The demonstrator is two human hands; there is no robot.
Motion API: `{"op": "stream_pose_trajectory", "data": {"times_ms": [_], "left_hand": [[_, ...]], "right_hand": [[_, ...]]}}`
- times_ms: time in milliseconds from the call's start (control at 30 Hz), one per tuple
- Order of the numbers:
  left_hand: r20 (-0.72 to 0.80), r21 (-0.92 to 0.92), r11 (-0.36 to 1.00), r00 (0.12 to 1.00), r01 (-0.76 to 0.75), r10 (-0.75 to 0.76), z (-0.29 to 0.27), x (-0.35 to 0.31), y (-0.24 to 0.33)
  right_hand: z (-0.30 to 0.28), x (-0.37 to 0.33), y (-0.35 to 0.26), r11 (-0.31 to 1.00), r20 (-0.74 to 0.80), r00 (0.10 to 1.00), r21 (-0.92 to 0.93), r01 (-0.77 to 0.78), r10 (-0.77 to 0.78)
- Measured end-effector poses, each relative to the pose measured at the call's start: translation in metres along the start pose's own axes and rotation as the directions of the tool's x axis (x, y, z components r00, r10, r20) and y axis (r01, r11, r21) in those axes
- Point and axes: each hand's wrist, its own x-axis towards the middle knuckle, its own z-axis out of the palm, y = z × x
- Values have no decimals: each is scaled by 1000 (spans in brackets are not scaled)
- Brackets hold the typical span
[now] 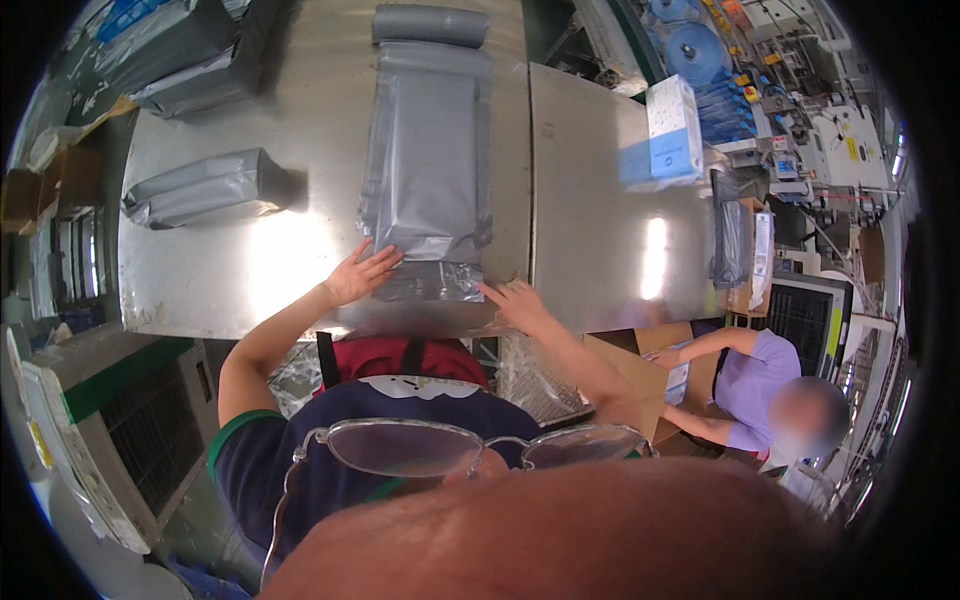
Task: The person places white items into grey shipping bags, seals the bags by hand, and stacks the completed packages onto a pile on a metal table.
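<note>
A long grey plastic bag (435,155) lies flat on the metal table in front of me, with a flat box-like bulk inside it. Its near end is a loose, creased flap (425,285) close to the table's front edge. My left hand (362,277) rests at the flap's left side, fingers spread and fingertips on the plastic. On the other side, my right hand (515,303) touches the flap's right corner with a stretched index finger; nothing shows in its grasp. A second grey bag or roll (432,25) lies just beyond the bag's far end.
A wrapped grey parcel (205,188) lies on the metal table (310,60) to the left, more grey parcels (185,55) at the far left. A white-and-blue box (672,130) stands on the right. Near right, a person (745,385) handles an open cardboard box (625,385).
</note>
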Motion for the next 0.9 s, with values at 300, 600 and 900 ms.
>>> {"op": "stream_pose_trajectory", "data": {"times_ms": [300, 600, 900], "left_hand": [[132, -835, 62, 310, 546, -942, 40, 28, -24], [43, -556, 295, 382, 777, -923, 48, 75, -54], [478, -768, -15, 556, 641, -680, -77, -5, -66]], "right_hand": [[24, 63, 40, 719, -350, 749, 655, -233, 562], [47, 129, 39, 737, -70, 769, 349, -578, 636], [33, 116, -8, 571, -45, 901, 787, -233, 431]]}}
